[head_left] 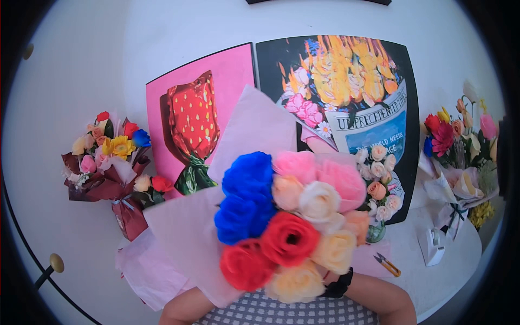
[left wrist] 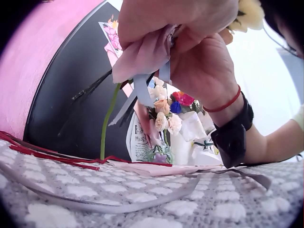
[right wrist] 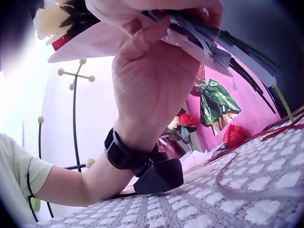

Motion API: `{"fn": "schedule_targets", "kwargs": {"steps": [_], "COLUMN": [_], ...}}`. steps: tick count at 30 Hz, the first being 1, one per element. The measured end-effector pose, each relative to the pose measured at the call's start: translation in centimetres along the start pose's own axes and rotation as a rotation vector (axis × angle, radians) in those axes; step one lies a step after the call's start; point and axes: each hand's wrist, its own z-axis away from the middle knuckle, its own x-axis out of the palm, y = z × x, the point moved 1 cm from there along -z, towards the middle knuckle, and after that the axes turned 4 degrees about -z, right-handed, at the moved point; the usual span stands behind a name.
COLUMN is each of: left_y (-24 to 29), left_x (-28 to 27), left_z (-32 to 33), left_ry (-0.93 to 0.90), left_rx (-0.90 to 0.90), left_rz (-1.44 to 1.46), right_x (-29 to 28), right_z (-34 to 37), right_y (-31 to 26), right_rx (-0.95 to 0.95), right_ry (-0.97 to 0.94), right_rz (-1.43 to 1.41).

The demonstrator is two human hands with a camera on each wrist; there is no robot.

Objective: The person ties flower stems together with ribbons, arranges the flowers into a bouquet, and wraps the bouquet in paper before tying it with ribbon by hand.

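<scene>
A bouquet of artificial roses (head_left: 292, 237) in blue, red, pink, white and cream fills the middle of the head view and hides both hands there. Pale pink wrapping paper (head_left: 187, 233) fans out on its left and behind. Below the blooms, my left hand (right wrist: 154, 90) and right hand (left wrist: 202, 71) grip the gathered paper and stems close together. In the left wrist view, grey-blue ribbon (left wrist: 141, 90) hangs from the bunched paper. Dark stems and one green stem (left wrist: 110, 118) poke out underneath, above the patterned cloth (left wrist: 71, 190).
Wrapped bouquets stand at left (head_left: 130, 214) and right (head_left: 466, 187). A small vase of pale roses (head_left: 375, 233), orange-handled snips (head_left: 388, 265) and a white tape dispenser (head_left: 431, 246) are on the right. Two pictures (head_left: 157, 103) lean behind. Loose grey ribbon (left wrist: 118, 207) lies on the cloth.
</scene>
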Motion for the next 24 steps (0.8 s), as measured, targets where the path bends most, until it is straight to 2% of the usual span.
{"fn": "schedule_targets", "kwargs": {"steps": [1,3,4,10,11,13,19,24], "left_y": [0.2,0.8,1.1,2.5,2.6,2.8,3.8,4.7], "left_x": [0.1,0.4,0.5,2.7,3.2,4.1,7.3,9.8], "left_z": [0.1,0.0,0.1,0.1,0.2,0.4,0.9,1.4], "left_ry": [0.003,0.005,0.004,0.011,0.014,0.022,0.031,0.046], "left_rx": [0.025,0.073,0.096,0.205,0.218,0.241,0.315,0.38], "left_rz": [-0.018,-0.057,-0.077,-0.196,-0.215,-0.255,-0.377,-0.469], "right_x": [0.7,-0.9,0.4,0.2,-1.6,-1.7,0.1,0.1], "right_z": [-2.0,0.1,5.3,5.9,3.1,4.5,1.8,3.4], "right_y": [-0.3,0.4,0.4,0.7,1.3,1.6,1.3,0.7], "right_rx": [0.004,0.011,0.015,0.066,0.079,0.106,0.18,0.249], "right_ry": [-0.01,-0.029,-0.037,-0.071,-0.074,-0.077,-0.085,-0.1], "right_rz": [-0.033,-0.093,-0.122,-0.295,-0.325,-0.387,-0.56,-0.708]}}
